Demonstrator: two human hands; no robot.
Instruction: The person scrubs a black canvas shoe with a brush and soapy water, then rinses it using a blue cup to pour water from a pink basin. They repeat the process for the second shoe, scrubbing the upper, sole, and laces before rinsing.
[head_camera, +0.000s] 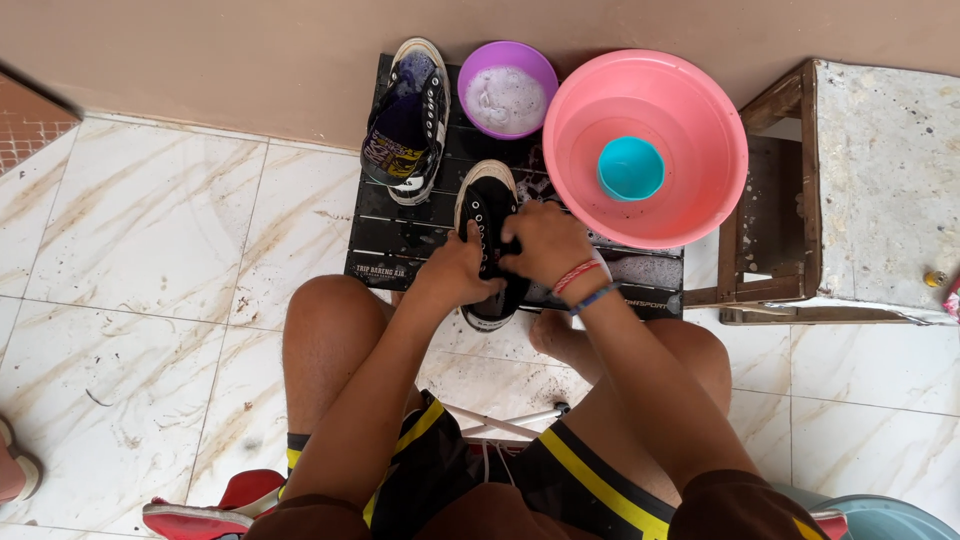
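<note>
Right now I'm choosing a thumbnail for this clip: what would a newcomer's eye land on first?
Probably the big pink basin at upper right, with a small teal cup inside it. Next, at centre, the left hand and right hand gripping a black sneaker on a dark slatted board. Behind sit a second sneaker and a purple bowl.

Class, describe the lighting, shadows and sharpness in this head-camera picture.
Head view: soft, even daylight; faint glare on the floor tiles; only a weak shadow under the pink basin; both hands and the black shoe are sharp; edges bend slightly.
</note>
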